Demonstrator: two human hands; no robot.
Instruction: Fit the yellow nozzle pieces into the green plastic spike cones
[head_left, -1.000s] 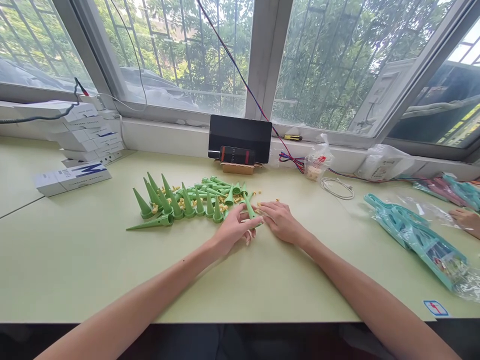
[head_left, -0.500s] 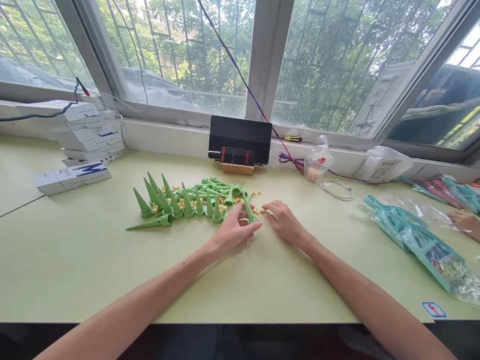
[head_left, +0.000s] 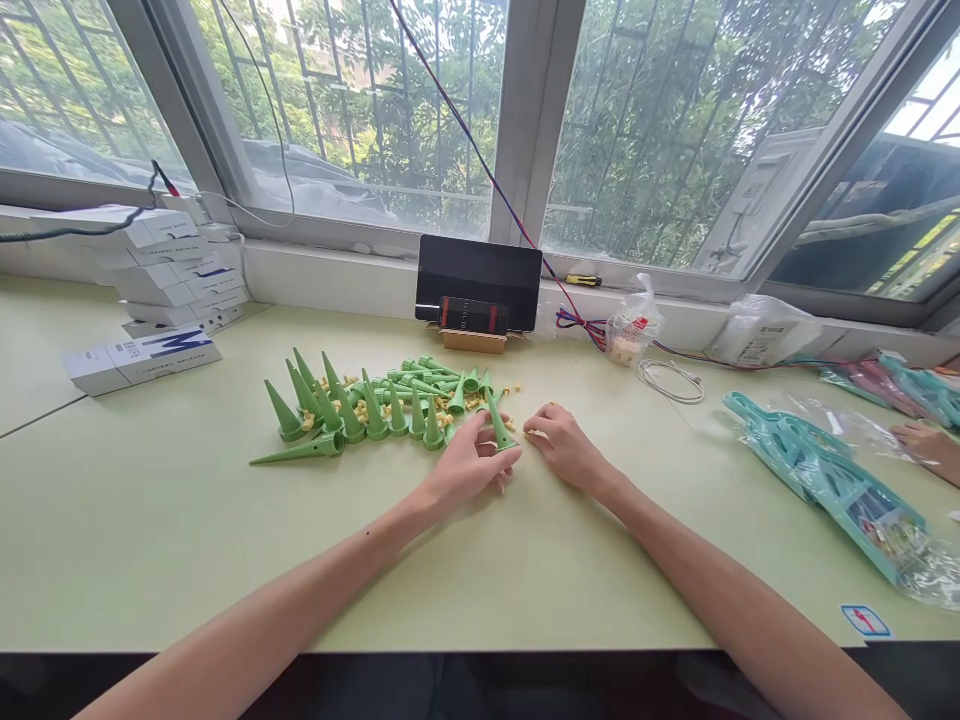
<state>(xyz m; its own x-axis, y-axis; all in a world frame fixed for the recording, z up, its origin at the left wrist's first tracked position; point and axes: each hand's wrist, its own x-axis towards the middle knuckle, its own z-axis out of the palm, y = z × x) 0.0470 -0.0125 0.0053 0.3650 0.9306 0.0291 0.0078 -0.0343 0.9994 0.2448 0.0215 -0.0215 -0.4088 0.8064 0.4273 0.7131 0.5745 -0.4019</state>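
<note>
My left hand (head_left: 471, 464) is closed around a green plastic cone spike (head_left: 498, 422), held upright with its point up. My right hand (head_left: 564, 447) rests beside it on the pale green table (head_left: 480, 560), its fingertips pinched on a small yellow piece (head_left: 534, 433). Just left of my hands lies a pile of green cone spikes (head_left: 375, 405); several stand upright in a row, others lie flat, one long one lies on its side at the front left. Small yellow pieces (head_left: 480, 400) are scattered among them.
A dark tablet (head_left: 478, 270) with a phone (head_left: 472, 314) leans at the window sill. White boxes (head_left: 161, 275) are stacked at the left. Bags, a white cable (head_left: 671, 380) and teal packaged items (head_left: 832, 480) lie at the right, where another person's hand (head_left: 930, 445) shows.
My right hand has drawn its fingers together from flat on the table into a pinch on a yellow piece. My left hand keeps hold of the green cone.
</note>
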